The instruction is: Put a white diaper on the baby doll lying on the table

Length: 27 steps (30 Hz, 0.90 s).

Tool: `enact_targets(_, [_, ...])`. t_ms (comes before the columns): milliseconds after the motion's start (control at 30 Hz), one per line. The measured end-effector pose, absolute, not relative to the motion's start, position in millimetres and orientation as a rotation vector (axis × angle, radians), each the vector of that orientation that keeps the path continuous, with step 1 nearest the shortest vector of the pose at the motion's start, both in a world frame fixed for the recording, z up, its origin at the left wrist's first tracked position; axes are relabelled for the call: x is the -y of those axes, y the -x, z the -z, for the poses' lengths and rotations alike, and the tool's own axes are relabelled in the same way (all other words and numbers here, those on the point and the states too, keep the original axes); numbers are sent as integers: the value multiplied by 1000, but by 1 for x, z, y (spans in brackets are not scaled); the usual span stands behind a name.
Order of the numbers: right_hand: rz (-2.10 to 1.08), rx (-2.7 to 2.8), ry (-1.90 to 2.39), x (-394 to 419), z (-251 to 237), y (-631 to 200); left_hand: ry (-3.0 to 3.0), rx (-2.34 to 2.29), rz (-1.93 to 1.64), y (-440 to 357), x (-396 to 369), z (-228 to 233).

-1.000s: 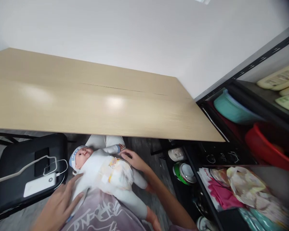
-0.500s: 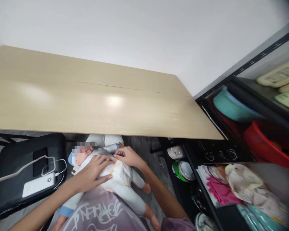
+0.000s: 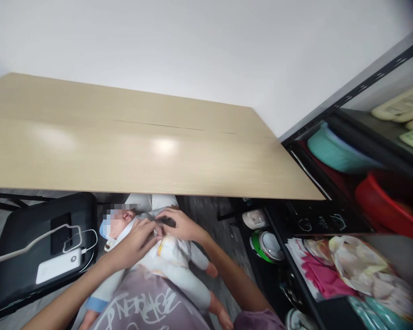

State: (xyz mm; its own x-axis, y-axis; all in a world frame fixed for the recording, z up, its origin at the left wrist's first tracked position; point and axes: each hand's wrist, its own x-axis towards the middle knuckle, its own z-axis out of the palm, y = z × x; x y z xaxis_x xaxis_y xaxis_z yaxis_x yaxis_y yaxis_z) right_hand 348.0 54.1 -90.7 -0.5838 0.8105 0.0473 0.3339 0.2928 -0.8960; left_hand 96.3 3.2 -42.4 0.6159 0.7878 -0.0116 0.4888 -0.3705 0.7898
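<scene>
Both hands on a baby doll (image 3: 165, 256).
Left hand (image 3: 134, 245) and right hand (image 3: 181, 225), fingers curled, pinch its clothing at 6 o'clock of the table (image 3: 124, 146).

Plain white wall (image 3: 206, 50) behind, long pale wood worktop (image 3: 124, 151) with soft glare patches, black chair (image 3: 24, 256) at lower left, grey floor (image 3: 203, 211) beneath, black metal shelving (image 3: 347, 98) at right, teal tub (image 3: 330, 153), red basin (image 3: 385, 206), folded cloths (image 3: 330, 270)

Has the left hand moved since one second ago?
Yes. The left hand moved up and right, away from the black chair, onto the doll's chest beside the right hand.
</scene>
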Motion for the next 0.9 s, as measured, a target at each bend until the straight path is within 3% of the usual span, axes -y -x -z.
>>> enact_targets(100, [-1222,2145,894,-36,68,-338,-1963,-960,-395,-82,4,23])
enact_targets(233, [-1204,2145,1062,-13,44,-348,-1890,-897,-160,-56,21,-5])
enact_targets(367, [-1440,2103,1280,11,27,-391,-1867,-898,-85,-46,32,-12])
enact_targets(600, [-1713,1967,1545,44,35,-425,-2176,-744,-201,-124,-16,16])
enact_targets(767, [-1387,1977,1778,60,56,-413,-2551,-705,326,-212,-53,58])
enact_targets(900, [-1407,1909,1893,82,85,-417,-2531,-768,451,-237,-53,80])
